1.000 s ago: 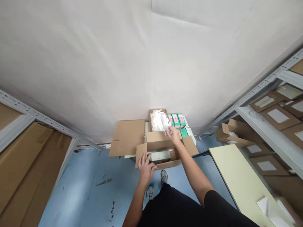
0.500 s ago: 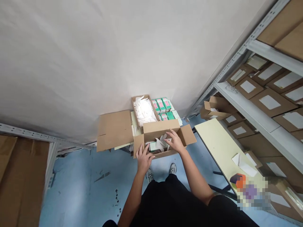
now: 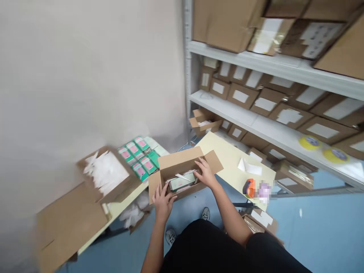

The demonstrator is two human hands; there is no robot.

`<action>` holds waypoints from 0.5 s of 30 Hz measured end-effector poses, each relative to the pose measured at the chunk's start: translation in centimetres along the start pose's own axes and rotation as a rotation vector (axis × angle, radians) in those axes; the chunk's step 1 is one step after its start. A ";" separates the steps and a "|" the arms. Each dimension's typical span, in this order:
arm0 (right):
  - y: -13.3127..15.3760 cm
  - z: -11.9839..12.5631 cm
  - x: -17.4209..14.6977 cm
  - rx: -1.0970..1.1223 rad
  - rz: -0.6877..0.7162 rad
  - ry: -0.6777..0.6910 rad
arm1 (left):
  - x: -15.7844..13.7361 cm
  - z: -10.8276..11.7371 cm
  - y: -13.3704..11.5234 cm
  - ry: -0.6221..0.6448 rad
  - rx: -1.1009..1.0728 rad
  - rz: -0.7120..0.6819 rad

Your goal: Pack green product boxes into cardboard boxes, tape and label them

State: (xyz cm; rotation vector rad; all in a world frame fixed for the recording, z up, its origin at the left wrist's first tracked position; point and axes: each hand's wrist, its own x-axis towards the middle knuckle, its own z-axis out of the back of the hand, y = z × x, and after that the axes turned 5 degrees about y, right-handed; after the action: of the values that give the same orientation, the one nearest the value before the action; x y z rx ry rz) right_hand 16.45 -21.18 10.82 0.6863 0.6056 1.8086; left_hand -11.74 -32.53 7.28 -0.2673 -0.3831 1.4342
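Note:
An open cardboard box [image 3: 182,156] with its flaps spread is between my hands, over the gap between two tables. Inside lie a pale green-and-white small box [image 3: 181,183] and some white slips. My left hand [image 3: 163,201] grips the box's near left corner, fingers on the wall and left flap. At the right end, my right hand [image 3: 205,173] has its fingers over the wall, the tips reaching inside. Whether the underside touches a table is hidden.
On the left table [image 3: 116,208] are a box of white papers [image 3: 109,176], pink-and-green packs [image 3: 138,157] and flattened cardboard [image 3: 72,223]. The right table [image 3: 222,159] bears white paper [image 3: 250,167] and an orange tape dispenser [image 3: 249,187]. Shelves of cartons [image 3: 239,94] stand behind.
My view has turned right, toward the shelves and right table. The open box has moved right with both hands, away from the tray of papers. The slips inside now lie flatter.

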 end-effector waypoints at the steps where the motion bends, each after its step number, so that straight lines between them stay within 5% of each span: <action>1: -1.8 1.8 -0.4 -0.005 -0.035 -0.038 | 1.7 -0.7 -1.5 0.019 0.006 -0.036; 8: -11.5 11.8 -4.7 -0.056 -0.225 -0.282 | 12.6 -5.1 -11.9 0.131 0.016 -0.316; 15: -15.3 15.0 -6.6 -0.109 -0.417 -0.345 | 20.7 -9.2 -17.8 0.213 -0.019 -0.537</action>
State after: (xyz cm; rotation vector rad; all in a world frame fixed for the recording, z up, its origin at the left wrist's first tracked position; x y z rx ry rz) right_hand 38.87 -21.41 9.80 0.7165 0.3807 1.2900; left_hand 10.12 -13.70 8.06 -0.3017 -0.2668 0.8657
